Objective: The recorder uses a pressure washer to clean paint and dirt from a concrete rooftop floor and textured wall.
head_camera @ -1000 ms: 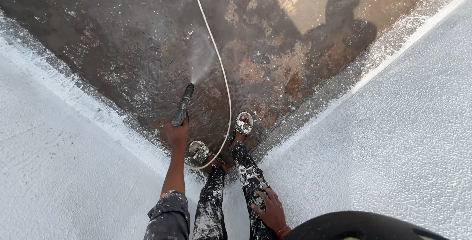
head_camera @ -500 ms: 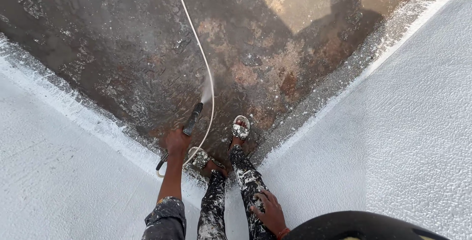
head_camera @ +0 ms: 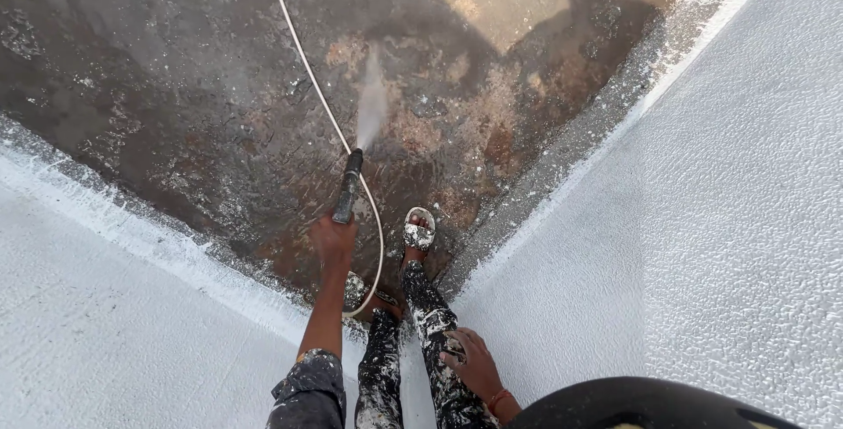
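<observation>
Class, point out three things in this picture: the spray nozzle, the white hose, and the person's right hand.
spray nozzle (head_camera: 348, 187), head view, middle of its dark barrel.
white hose (head_camera: 303, 60), head view, the stretch crossing the wet floor.
right hand (head_camera: 474, 360), head view, back of the hand resting on the leg.

Hard daylight is thrown from six o'clock. A sharp shadow (head_camera: 606, 34) is cast toward one o'clock. Slight edge distortion is seen.
</observation>
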